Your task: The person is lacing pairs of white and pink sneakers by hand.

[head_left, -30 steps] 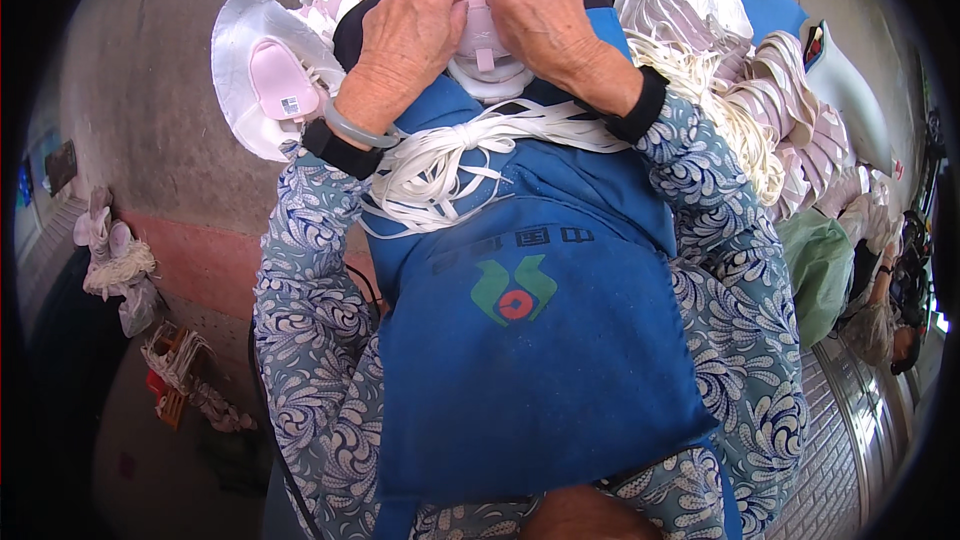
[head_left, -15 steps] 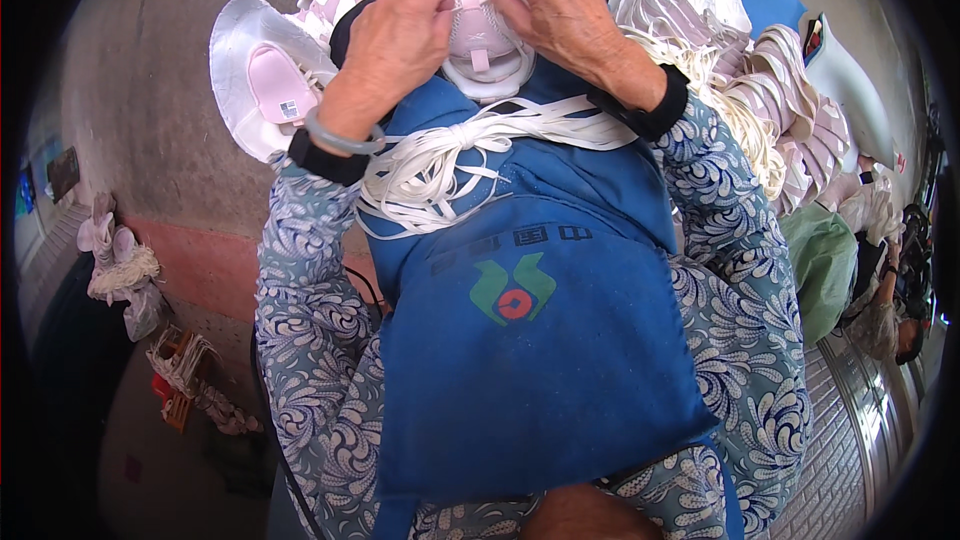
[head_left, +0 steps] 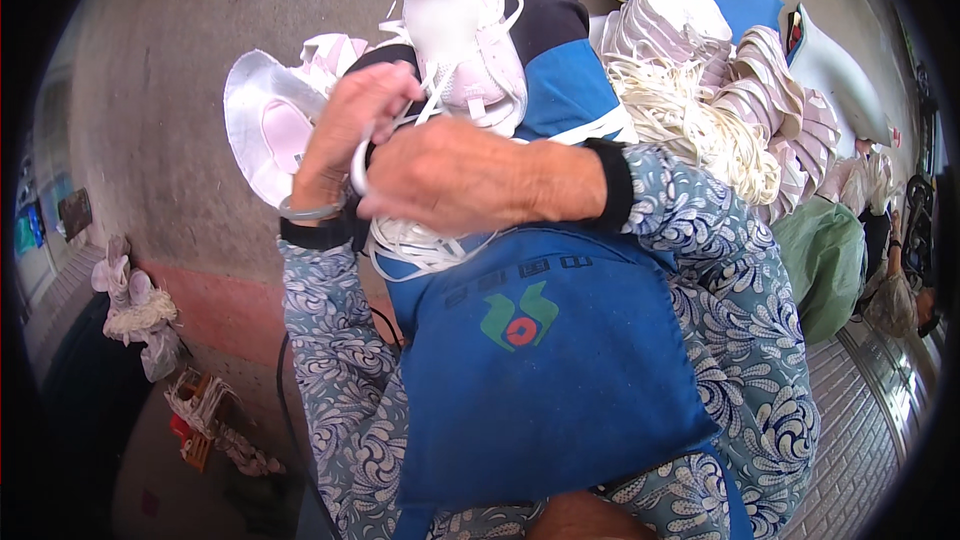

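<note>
Both hands have dropped back from the shoe toward the lap since half a second ago, and the right one has crossed over to the left. Her right hand [head_left: 470, 180] now lies knuckles-up across the bundle of flat white laces [head_left: 420, 240] heaped at the top of the blue apron [head_left: 540, 380]; its fingers curl down into the laces, though I cannot tell how tightly they close. Her left hand [head_left: 350, 130], with a thin bangle at the wrist, is pinched narrow on a single white lace [head_left: 358, 165] that loops down from its fingertips. Just beyond the hands, resting on her dark-trousered knee, sits the pale pink and white shoe [head_left: 460, 30], smooth and rounded, its lace ends trailing loose. To her left a white, bowl-shaped tray [head_left: 245, 110] holds another pink shoe. On her right, stacked pink-and-white shoe uppers [head_left: 740, 80] and a tangle of cream laces [head_left: 690, 120] fill a blue tub [head_left: 740, 0].
</note>
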### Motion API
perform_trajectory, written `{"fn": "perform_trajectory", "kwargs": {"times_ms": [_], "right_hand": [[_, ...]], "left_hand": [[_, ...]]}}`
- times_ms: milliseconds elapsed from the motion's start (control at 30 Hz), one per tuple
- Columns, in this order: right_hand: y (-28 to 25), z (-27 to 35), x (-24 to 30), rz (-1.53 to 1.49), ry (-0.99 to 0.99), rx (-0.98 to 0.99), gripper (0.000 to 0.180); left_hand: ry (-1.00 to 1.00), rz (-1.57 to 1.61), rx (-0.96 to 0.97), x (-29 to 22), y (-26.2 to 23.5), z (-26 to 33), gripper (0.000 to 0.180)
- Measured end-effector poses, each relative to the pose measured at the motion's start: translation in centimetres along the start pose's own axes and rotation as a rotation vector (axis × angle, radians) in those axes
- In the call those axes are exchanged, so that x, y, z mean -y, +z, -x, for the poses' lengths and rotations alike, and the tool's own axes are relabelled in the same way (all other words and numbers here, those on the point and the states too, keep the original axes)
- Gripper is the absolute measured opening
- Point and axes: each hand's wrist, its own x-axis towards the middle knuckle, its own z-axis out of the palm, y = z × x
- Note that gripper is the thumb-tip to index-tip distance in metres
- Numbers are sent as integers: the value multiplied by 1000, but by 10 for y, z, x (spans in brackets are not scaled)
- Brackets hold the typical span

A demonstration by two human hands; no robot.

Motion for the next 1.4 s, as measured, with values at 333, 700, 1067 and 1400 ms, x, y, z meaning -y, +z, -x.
{"fn": "perform_trajectory", "kwargs": {"times_ms": [333,700,1067,1400], "right_hand": [[46,-21,58,-341,-304,143,24],[27,-21,66,-243,-276,253,8],[-59,68,-76,261,519,-325,13],[-43,46,-86,619,397,-129,14]], "left_hand": [[-55,-202,65,7,9,-16,39],[123,-373,-21,-7,25,-8,26],[160,-325,-92,-3,-11,7,19],[507,-504,-443,0,17,-14,20]]}}
